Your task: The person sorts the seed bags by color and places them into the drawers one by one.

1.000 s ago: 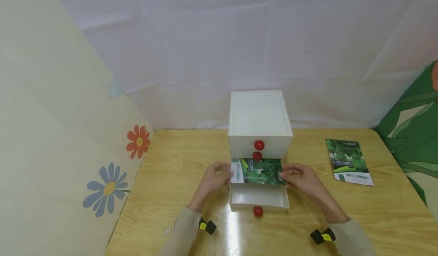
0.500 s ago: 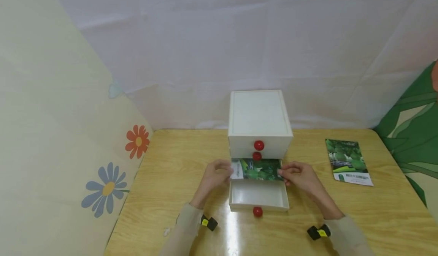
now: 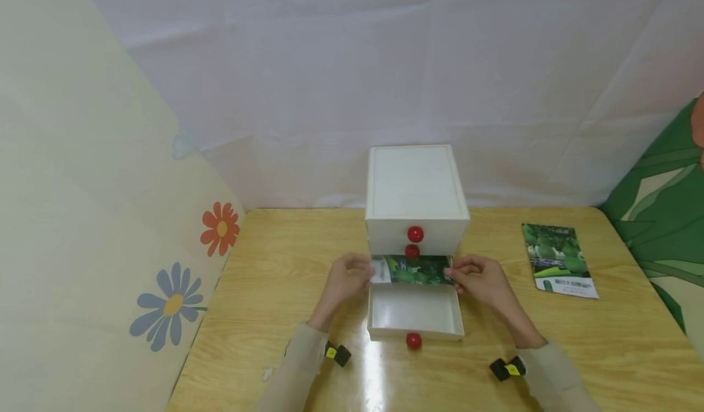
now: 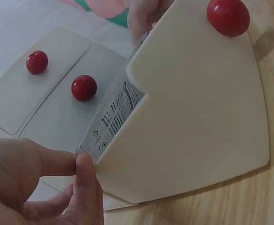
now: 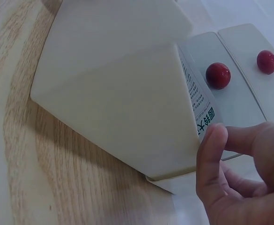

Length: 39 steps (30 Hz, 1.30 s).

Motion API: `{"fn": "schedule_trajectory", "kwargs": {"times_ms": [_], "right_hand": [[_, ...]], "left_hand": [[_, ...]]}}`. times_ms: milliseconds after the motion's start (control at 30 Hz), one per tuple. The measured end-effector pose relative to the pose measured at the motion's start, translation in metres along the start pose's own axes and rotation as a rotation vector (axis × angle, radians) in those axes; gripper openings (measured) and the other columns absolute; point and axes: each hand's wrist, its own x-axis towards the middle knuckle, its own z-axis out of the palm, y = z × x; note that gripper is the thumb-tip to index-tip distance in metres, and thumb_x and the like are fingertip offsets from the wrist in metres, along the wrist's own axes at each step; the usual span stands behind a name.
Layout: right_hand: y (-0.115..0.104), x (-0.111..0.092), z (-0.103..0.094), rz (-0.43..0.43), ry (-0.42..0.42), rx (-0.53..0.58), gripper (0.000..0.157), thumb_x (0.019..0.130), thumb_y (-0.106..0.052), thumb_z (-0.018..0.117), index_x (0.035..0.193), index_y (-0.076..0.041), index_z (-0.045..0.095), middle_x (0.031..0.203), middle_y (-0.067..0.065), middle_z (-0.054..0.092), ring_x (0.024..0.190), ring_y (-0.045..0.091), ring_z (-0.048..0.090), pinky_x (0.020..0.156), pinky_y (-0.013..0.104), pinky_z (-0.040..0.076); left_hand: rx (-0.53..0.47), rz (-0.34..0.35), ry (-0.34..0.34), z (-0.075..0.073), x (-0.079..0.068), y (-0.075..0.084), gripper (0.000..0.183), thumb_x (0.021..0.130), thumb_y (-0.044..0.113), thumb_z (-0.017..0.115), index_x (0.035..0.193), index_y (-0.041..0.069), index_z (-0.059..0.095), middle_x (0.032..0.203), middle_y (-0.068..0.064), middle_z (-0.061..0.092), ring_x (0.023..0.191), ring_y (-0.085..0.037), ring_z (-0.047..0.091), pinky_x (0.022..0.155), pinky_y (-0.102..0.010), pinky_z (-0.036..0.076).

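Observation:
A white chest of drawers [image 3: 415,183] with red knobs stands on the table, its bottom drawer [image 3: 415,311] pulled out. Over the back of that drawer, a green printed seed packet [image 3: 420,271] lies crosswise, tilted, with its far edge close to the chest front. My left hand [image 3: 343,280] pinches the packet's left end between thumb and forefinger. At the opposite end, my right hand [image 3: 483,280] pinches the right edge. Printed text on the packet's back [image 4: 111,122] shows above the drawer side in the left wrist view. The drawer wall [image 5: 127,108] hides its lower part.
A second green packet [image 3: 561,259] lies flat on the wooden table [image 3: 297,235] to the right. Behind the chest hangs a white cloth [image 3: 330,94]. A flower-patterned panel [image 3: 110,216] borders the table's left side. The upper drawers are pushed in.
Both hands have moved slightly toward the chest with the packet. Its near edge has shifted back and more of the drawer's bottom shows. The other packet stays put.

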Motion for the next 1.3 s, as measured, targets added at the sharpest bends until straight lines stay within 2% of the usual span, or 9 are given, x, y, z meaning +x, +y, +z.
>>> {"fn": "schedule_trajectory", "kwargs": {"times_ms": [200,367,500,633,900,1100,1300], "right_hand": [[0.000,0.002,0.001,-0.024,0.036,-0.009,0.038,0.100,-0.019,0.078,0.121,0.009,0.066,0.091,0.011,0.078,0.070,0.015,0.072,0.064,0.029,0.064],[0.000,0.002,-0.001,-0.066,0.067,-0.023,0.034,0.100,-0.018,0.077,0.117,0.009,0.067,0.089,0.014,0.077,0.068,0.017,0.073,0.062,0.029,0.063],[0.002,0.002,-0.005,-0.092,0.091,-0.059,0.032,0.100,-0.020,0.077,0.114,0.007,0.070,0.087,0.014,0.076,0.068,0.018,0.073,0.061,0.026,0.060],[0.007,0.002,-0.013,-0.118,0.110,-0.120,0.031,0.102,-0.024,0.075,0.113,0.005,0.072,0.089,0.015,0.076,0.070,0.020,0.073,0.060,0.024,0.057],[0.016,0.001,-0.039,-0.155,0.158,-0.181,0.031,0.104,-0.022,0.072,0.117,0.007,0.070,0.096,0.018,0.075,0.074,0.020,0.074,0.060,0.027,0.062],[0.024,0.004,-0.066,-0.211,0.220,-0.315,0.032,0.104,-0.023,0.071,0.117,0.006,0.071,0.104,0.025,0.076,0.083,0.025,0.074,0.060,0.022,0.058],[0.037,0.008,-0.090,-0.234,0.251,-0.385,0.034,0.105,-0.028,0.069,0.118,0.003,0.072,0.111,0.027,0.075,0.091,0.030,0.072,0.062,0.022,0.057]], "left_hand": [[0.011,0.014,0.006,0.000,0.003,0.002,0.035,0.097,0.020,0.078,0.128,0.008,0.068,0.116,-0.011,0.072,0.089,-0.022,0.074,0.079,-0.036,0.067],[0.034,0.076,0.030,0.000,0.001,0.004,0.033,0.096,0.012,0.076,0.127,0.003,0.068,0.115,-0.015,0.072,0.087,-0.023,0.074,0.077,-0.037,0.068],[0.070,0.112,0.056,0.001,-0.001,0.005,0.031,0.095,0.008,0.074,0.125,0.001,0.068,0.115,-0.017,0.072,0.086,-0.022,0.073,0.075,-0.036,0.068],[0.064,0.116,0.054,0.003,-0.005,0.008,0.031,0.097,0.012,0.074,0.125,0.002,0.068,0.116,-0.015,0.072,0.086,-0.023,0.074,0.072,-0.035,0.067],[0.016,0.158,0.013,0.013,-0.018,0.011,0.033,0.101,0.016,0.072,0.128,-0.001,0.065,0.116,-0.015,0.071,0.086,-0.030,0.076,0.068,-0.036,0.067],[0.001,0.189,-0.017,0.023,-0.029,0.012,0.031,0.100,0.013,0.072,0.128,0.000,0.065,0.115,-0.015,0.072,0.089,-0.037,0.077,0.072,-0.041,0.069],[0.017,0.202,-0.050,0.040,-0.038,0.013,0.038,0.097,0.010,0.073,0.132,-0.002,0.063,0.112,-0.010,0.073,0.085,-0.026,0.076,0.068,-0.033,0.067]]}}
